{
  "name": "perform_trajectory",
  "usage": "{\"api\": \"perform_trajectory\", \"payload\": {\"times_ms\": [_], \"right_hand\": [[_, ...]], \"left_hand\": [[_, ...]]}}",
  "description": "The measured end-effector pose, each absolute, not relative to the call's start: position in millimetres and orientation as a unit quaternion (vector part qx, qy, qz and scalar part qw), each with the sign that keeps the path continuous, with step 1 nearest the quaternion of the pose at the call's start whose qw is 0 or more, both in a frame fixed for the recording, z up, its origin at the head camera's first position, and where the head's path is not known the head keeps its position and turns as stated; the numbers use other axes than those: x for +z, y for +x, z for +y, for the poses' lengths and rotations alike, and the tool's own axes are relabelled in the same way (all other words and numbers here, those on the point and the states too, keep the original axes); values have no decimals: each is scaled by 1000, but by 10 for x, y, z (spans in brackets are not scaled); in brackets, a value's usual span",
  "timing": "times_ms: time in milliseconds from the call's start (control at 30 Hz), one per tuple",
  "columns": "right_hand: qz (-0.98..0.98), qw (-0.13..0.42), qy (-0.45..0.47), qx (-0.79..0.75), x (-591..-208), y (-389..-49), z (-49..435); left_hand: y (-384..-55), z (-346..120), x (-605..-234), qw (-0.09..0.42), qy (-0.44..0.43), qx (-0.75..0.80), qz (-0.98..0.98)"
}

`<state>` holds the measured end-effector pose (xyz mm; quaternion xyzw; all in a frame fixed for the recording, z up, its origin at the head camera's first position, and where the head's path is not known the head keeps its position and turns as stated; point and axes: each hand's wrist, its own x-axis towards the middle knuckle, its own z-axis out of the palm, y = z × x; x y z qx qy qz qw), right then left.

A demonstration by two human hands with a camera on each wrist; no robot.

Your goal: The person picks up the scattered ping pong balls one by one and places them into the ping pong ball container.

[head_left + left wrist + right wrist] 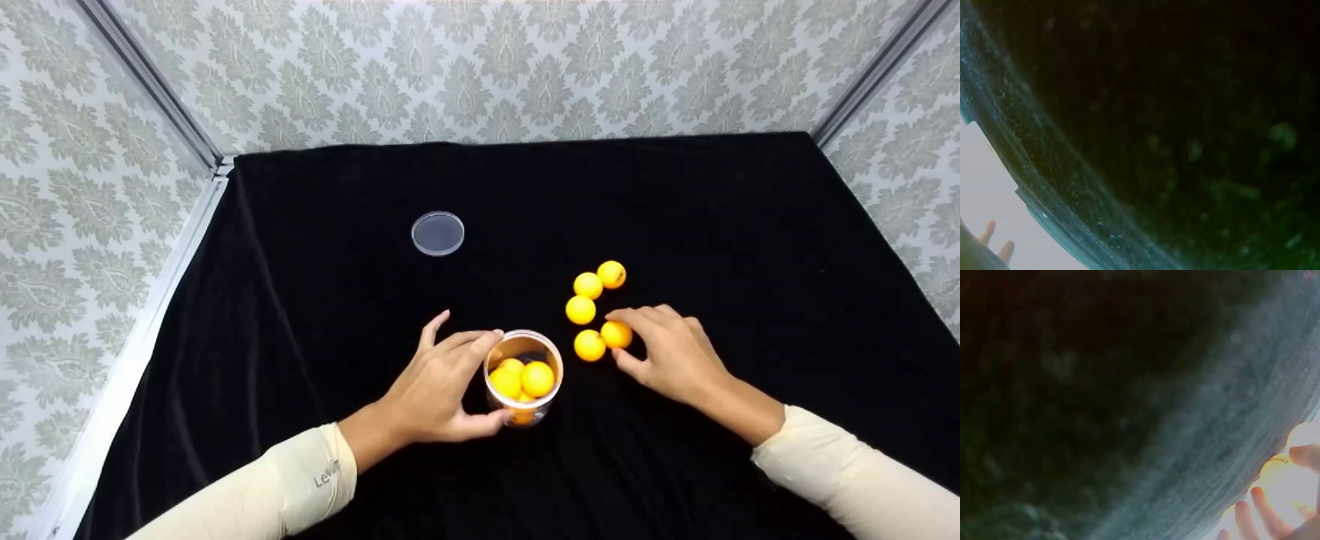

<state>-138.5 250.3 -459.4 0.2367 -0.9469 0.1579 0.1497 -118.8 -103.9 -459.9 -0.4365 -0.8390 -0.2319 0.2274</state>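
In the head view my left hand [439, 386] holds a clear plastic jar [556, 352] from its left side, thumb near the front and fingers at the rim. Several orange table tennis balls [537, 379] lie inside the jar. To the right, my right hand [671, 356] has thumb and fingers around another orange table tennis ball [616, 334]. A loose ball [589, 346] sits just left of that one. The right wrist view shows fingers [1266, 514] by a bright, overexposed ball [1278, 475]. Only fingertips [1006, 251] appear in the left wrist view, the jar hidden.
Three more balls [580, 310] form a short line beyond the right hand. A round clear lid [438, 233] lies farther back on the black cloth [337, 225]. Patterned wall panels [487, 75] stand behind and at both sides.
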Motion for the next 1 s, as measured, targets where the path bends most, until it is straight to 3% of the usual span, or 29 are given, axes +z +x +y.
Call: {"api": "perform_trajectory", "payload": {"times_ms": [367, 1000], "right_hand": [[-948, 163, 226, 156, -4494, -1404, 2511], [-917, 219, 262, 207, -3874, -1304, 2259]], "left_hand": [[-1187, -1035, -4603, 220, -434, -234, -842], [-1192, -1032, -4597, 219, -436, -235, -841]]}}
